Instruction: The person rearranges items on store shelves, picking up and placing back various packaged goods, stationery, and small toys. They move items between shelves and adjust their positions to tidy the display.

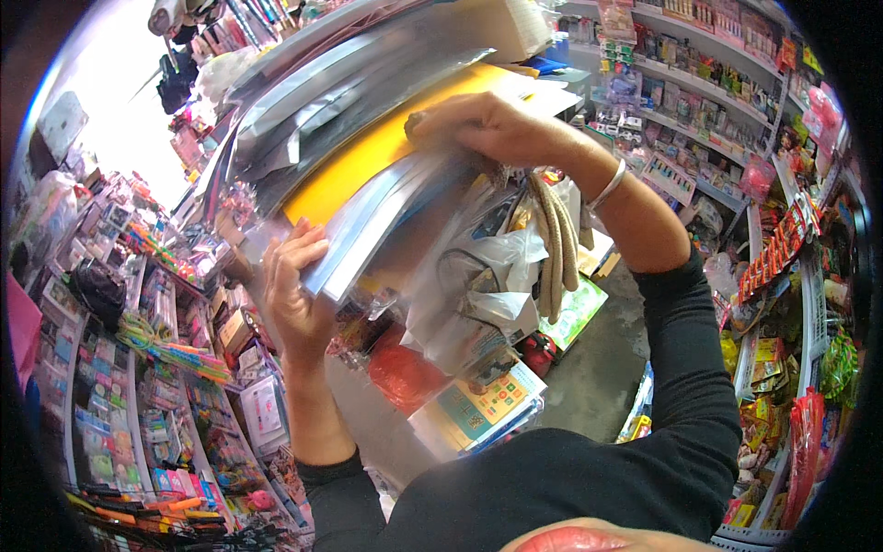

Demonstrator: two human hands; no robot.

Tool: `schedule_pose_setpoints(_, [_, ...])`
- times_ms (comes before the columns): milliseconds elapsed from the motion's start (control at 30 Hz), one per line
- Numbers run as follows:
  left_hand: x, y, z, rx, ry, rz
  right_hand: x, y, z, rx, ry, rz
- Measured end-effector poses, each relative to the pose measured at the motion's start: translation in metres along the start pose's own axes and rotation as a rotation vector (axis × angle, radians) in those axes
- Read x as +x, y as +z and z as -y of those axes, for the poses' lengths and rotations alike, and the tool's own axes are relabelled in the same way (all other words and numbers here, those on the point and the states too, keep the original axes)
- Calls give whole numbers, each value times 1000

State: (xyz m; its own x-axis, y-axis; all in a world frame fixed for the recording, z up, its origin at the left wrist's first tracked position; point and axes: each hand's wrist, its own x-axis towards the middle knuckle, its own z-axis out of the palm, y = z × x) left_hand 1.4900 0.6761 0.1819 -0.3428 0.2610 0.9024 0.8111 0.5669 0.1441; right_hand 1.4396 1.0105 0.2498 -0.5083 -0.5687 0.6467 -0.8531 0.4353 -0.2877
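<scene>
A blurred stack of pale blue and white sheets (372, 224) slants up between my hands. My left hand (296, 276) holds its lower left end, with the fingers over the edge. Blurred, my right hand (476, 124) bends over the stack's upper end, and its fingertips lie against a yellow sheet or folder (365, 152). Its thumb is hidden, so I cannot tell its grip. Behind the yellow one lean several large grey and clear plastic sheets (303, 117). A bracelet (610, 185) circles my right wrist.
Below my hands are a white plastic bag (448, 310), looped beige handles (552, 248), a red plastic-wrapped bundle (403, 369) and a printed book (479, 407). Packed goods shelves stand left (131, 407) and right (703, 90). Grey floor (600, 366) shows beside my right arm.
</scene>
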Motion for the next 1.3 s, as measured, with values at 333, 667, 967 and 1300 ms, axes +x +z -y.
schedule_pose_setpoints(333, [0,4,4,-88,42,-8,101,45,-33,-617,212,10])
schedule_pose_setpoints(667, [-6,8,3,-105,-4,-16,79,-8,-107,-501,387,-89])
schedule_pose_setpoints(967, [-8,10,-4,22,-29,-74,7,5,-69,-115,-20,-220])
schedule_pose_setpoints(1300, [10,16,-141,610,-40,92,-84,-125,-138,-60,69,-439])
